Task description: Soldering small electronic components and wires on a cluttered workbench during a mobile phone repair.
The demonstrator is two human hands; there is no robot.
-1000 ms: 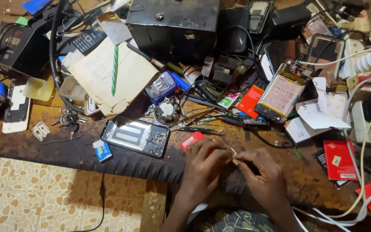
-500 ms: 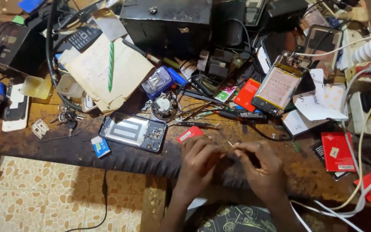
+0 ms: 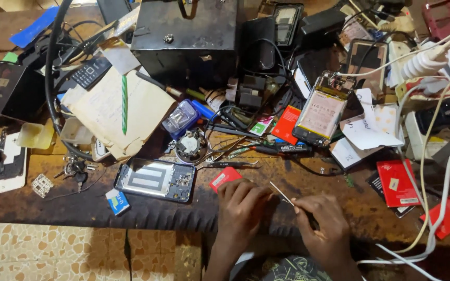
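- Head view, near edge: the left hand (image 3: 240, 208) lies curled on the counter (image 3: 79, 208), fingers folded in over something small that they hide; what it holds, if anything, cannot be told.
- Head view, right of it: the right hand (image 3: 326, 231) is closed in a pinch on a thin metal probe (image 3: 282, 193), whose tip slants up and left toward the left hand's fingertips.
- The two hands sit close together at the counter's near edge, just apart; the probe bridges the gap between them.
- Just left of the left hand and touching its knuckles lies a small red card (image 3: 224, 178).
- Further left, an opened phone back (image 3: 154, 179) lies flat with its inside exposed, well apart from both hands.
- Far right of centre, a second opened phone (image 3: 321, 109) shows its battery face up, also untouched.
- Between them lie tweezers (image 3: 230, 164) and a small round part (image 3: 191, 145), neither in hand.
- Judgement on progress: both phones stand open and unassembled, and the work appears confined to the small piece at the left hand; that fine work looks under way, with reassembly left undone.
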